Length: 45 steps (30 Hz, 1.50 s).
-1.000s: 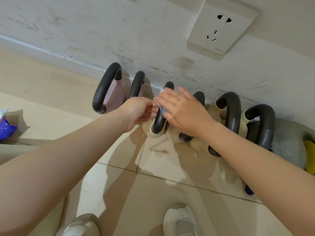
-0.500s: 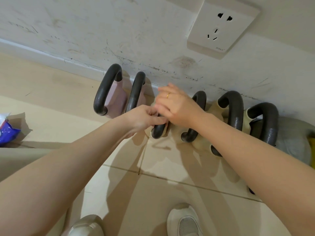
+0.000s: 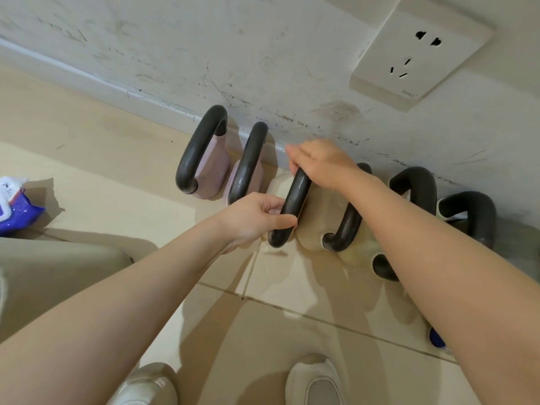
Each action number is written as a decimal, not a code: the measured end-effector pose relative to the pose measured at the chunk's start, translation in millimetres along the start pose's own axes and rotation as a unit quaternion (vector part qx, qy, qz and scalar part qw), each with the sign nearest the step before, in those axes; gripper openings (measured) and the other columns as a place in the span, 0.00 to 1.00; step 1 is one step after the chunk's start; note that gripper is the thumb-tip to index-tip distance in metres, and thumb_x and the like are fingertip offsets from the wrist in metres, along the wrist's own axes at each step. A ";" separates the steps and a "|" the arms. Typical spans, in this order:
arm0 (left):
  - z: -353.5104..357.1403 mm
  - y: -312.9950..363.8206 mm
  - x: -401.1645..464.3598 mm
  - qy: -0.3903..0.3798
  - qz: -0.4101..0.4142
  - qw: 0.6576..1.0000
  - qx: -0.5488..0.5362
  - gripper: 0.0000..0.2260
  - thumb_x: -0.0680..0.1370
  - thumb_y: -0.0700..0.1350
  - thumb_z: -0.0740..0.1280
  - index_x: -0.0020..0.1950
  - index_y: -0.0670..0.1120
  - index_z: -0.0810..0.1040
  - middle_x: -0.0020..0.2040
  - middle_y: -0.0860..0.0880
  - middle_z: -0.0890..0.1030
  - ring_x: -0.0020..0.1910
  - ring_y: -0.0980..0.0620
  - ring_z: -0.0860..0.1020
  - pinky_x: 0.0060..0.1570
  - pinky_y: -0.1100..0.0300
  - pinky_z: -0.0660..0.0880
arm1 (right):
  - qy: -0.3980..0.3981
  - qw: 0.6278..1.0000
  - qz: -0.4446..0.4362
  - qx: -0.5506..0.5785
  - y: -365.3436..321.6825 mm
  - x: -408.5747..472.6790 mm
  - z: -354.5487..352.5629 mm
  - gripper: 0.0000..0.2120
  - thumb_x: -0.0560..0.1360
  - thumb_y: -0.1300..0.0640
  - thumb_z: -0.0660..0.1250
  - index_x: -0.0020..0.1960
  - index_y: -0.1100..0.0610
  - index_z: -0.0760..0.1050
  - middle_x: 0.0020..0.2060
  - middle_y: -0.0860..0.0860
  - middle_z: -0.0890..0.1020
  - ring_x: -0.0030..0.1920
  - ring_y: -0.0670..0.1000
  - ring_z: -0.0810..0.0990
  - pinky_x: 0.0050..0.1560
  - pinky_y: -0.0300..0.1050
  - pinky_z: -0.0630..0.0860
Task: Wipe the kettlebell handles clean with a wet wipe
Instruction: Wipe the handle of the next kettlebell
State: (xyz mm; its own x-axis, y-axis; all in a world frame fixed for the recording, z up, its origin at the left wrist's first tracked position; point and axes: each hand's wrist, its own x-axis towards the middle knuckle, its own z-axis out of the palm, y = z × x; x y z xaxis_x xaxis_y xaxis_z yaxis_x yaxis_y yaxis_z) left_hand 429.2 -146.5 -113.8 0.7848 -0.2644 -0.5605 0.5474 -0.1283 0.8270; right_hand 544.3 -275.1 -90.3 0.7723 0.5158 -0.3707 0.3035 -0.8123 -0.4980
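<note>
Several kettlebells with dark handles stand in a row along the wall. The third handle (image 3: 295, 200), on a cream kettlebell, is held by both hands. My left hand (image 3: 254, 220) grips its lower end, thumb and fingers curled round it. My right hand (image 3: 321, 165) is wrapped over its upper end, with a small white edge of the wet wipe (image 3: 287, 149) showing at the fingertips; the rest of the wipe is hidden under the hand. Two pink kettlebells (image 3: 210, 171) stand to the left.
A blue and white wet wipe pack (image 3: 14, 209) lies on the floor at the far left. More dark handles (image 3: 415, 188) stand to the right by the wall. A wall socket (image 3: 418, 54) sits above. My two shoes (image 3: 315, 381) are at the bottom edge.
My right hand slid up the third handle toward the wall end, uncovering the middle of the handle. My left hand shifted down to its lower end.
</note>
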 end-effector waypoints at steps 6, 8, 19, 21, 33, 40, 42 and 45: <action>-6.9 0.6 1.5 -0.011 0.008 1.000 0.011 0.07 0.76 0.41 0.67 0.47 0.37 0.80 0.40 0.43 0.77 0.41 0.51 0.74 0.47 0.65 0.70 | 0.113 0.812 0.272 0.505 -14.0 -10.3 28.1 0.21 0.79 0.40 0.51 0.54 0.50 0.77 0.52 0.51 0.79 0.55 0.51 0.76 0.64 0.49 0.69; -5.1 1.7 2.7 -0.008 0.011 1.000 0.009 0.09 0.76 0.41 0.67 0.49 0.34 0.78 0.40 0.42 0.74 0.41 0.49 0.72 0.44 0.65 0.69 | 0.131 0.712 0.276 0.632 -17.5 -20.6 32.7 0.20 0.78 0.41 0.54 0.54 0.54 0.74 0.52 0.54 0.78 0.57 0.53 0.76 0.67 0.53 0.68; -4.2 18.1 12.2 -0.006 0.017 1.000 0.024 0.06 0.77 0.40 0.65 0.44 0.39 0.79 0.25 0.57 0.76 0.25 0.64 0.73 0.29 0.76 0.67 | 0.114 0.670 0.367 0.635 -13.0 -3.7 15.6 0.24 0.78 0.42 0.54 0.62 0.60 0.69 0.58 0.61 0.78 0.58 0.60 0.78 0.62 0.55 0.73; -5.0 17.7 13.2 -0.014 0.016 1.000 0.022 0.07 0.78 0.40 0.65 0.40 0.42 0.78 0.23 0.59 0.75 0.25 0.64 0.73 0.30 0.77 0.67 | 0.082 0.667 0.357 0.649 -5.9 -9.5 14.8 0.24 0.80 0.44 0.50 0.61 0.61 0.69 0.57 0.62 0.79 0.56 0.59 0.79 0.64 0.55 0.71; -3.7 18.3 16.7 0.002 0.005 0.999 0.038 0.07 0.77 0.43 0.66 0.40 0.44 0.79 0.28 0.58 0.76 0.27 0.64 0.72 0.29 0.75 0.66 | 0.097 0.483 0.295 0.819 -13.9 -20.7 24.1 0.30 0.80 0.41 0.48 0.69 0.64 0.64 0.61 0.63 0.76 0.57 0.59 0.76 0.58 0.55 0.72; -10.4 19.8 17.1 -0.014 -0.026 0.999 0.043 0.07 0.75 0.46 0.68 0.38 0.47 0.79 0.34 0.53 0.80 0.36 0.56 0.75 0.46 0.60 0.70 | 0.142 0.600 0.328 0.716 -35.0 -46.7 54.2 0.24 0.79 0.42 0.50 0.56 0.57 0.76 0.53 0.56 0.81 0.56 0.55 0.78 0.60 0.51 0.72; -4.4 24.9 19.1 0.000 -0.038 0.999 0.006 0.07 0.75 0.44 0.69 0.40 0.43 0.76 0.34 0.48 0.78 0.37 0.52 0.75 0.43 0.63 0.72 | 0.152 0.639 0.342 0.672 -36.0 -48.0 50.2 0.26 0.77 0.38 0.52 0.59 0.56 0.75 0.52 0.55 0.80 0.54 0.55 0.78 0.59 0.54 0.73; 0.6 32.5 23.7 0.031 -0.059 0.997 -0.048 0.17 0.74 0.39 0.70 0.61 0.39 0.71 0.45 0.40 0.77 0.42 0.47 0.76 0.47 0.56 0.76 | 0.231 0.653 0.329 0.642 -26.3 -34.3 35.7 0.27 0.78 0.37 0.50 0.62 0.55 0.74 0.52 0.52 0.80 0.52 0.51 0.77 0.61 0.50 0.70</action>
State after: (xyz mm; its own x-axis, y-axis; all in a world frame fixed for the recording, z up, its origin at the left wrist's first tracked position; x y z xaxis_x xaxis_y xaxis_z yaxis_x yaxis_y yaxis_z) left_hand 465.4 -157.5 -100.1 0.7279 -0.1927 -0.6581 0.6602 -0.0624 0.7485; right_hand 489.9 -261.8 -92.5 0.6760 -0.2076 -0.7070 -0.6675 0.2339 -0.7069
